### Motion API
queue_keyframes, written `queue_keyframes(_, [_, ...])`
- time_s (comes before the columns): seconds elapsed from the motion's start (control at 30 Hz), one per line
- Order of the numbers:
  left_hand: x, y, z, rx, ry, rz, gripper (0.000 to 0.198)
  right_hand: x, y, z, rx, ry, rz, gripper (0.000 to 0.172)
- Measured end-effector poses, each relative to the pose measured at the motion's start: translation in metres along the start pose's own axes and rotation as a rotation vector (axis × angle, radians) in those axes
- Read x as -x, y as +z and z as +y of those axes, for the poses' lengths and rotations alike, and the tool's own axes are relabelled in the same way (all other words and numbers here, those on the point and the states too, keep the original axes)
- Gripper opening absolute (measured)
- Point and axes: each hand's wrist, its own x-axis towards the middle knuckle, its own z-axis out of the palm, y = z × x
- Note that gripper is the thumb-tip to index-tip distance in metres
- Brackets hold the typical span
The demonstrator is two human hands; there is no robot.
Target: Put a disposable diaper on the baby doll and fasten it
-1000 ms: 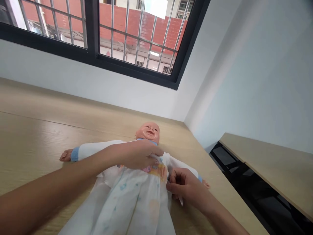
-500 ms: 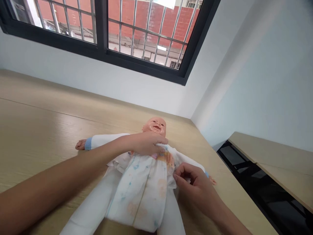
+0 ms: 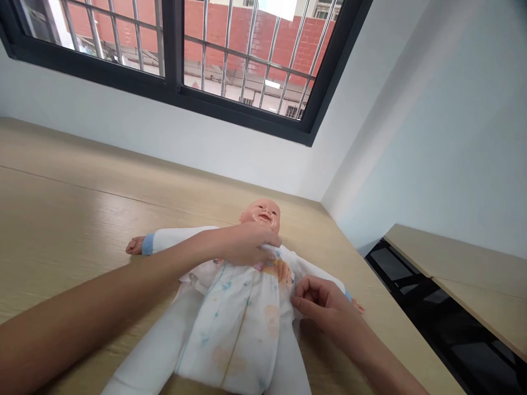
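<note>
A baby doll (image 3: 263, 214) lies on its back, head toward the window, in a white top with light blue cuffs and white legwear. Over its belly and between its legs is a white diaper (image 3: 234, 323) with blue and peach prints and a yellowish line down its middle. My left hand (image 3: 249, 245) reaches across the doll's chest, its fingers closed on the diaper's top edge; part of that edge is hidden under it. At the diaper's side, near the doll's hip, my right hand (image 3: 323, 300) is curled, thumb and forefinger pinching the diaper's edge.
The doll rests on a pale wooden tabletop (image 3: 61, 208) that meets a white wall. A dark-framed window (image 3: 173, 55) with metal bars is above. To the right stands a lower wood-topped unit (image 3: 465, 269) with a glossy black front.
Both hands stay nearly where they were. The ruffled edge beside my right fingers shows less now, and the diaper's lower end sits slightly further down and left.
</note>
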Motion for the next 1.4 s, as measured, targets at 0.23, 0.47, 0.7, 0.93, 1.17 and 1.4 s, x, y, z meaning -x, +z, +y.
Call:
queue_keyframes(0.23, [0.000,-0.006,0.002,0.075,-0.071,-0.081,0.022,0.000,0.006,0.005,-0.086,-0.090,0.095,0.035])
queue_keyframes(0.47, [-0.001,-0.006,-0.002,0.085,-0.071,-0.077,0.023,0.000,0.011,0.009,-0.169,-0.096,0.076,0.047])
queue_keyframes(0.7, [-0.003,0.001,-0.004,0.025,-0.003,-0.036,0.024,-0.008,0.021,0.016,-0.293,-0.025,0.032,0.053])
queue_keyframes(0.93, [-0.003,-0.001,-0.005,0.030,-0.012,-0.011,0.019,-0.014,0.026,0.014,-0.370,0.003,0.168,0.056])
queue_keyframes(1.17, [-0.007,0.005,-0.014,0.058,-0.039,0.005,0.024,-0.017,0.014,0.019,-0.167,0.015,0.152,0.033])
queue_keyframes(1.4, [-0.007,0.017,-0.007,-0.089,0.000,0.165,0.022,0.000,-0.011,0.008,0.386,-0.057,0.288,0.011])
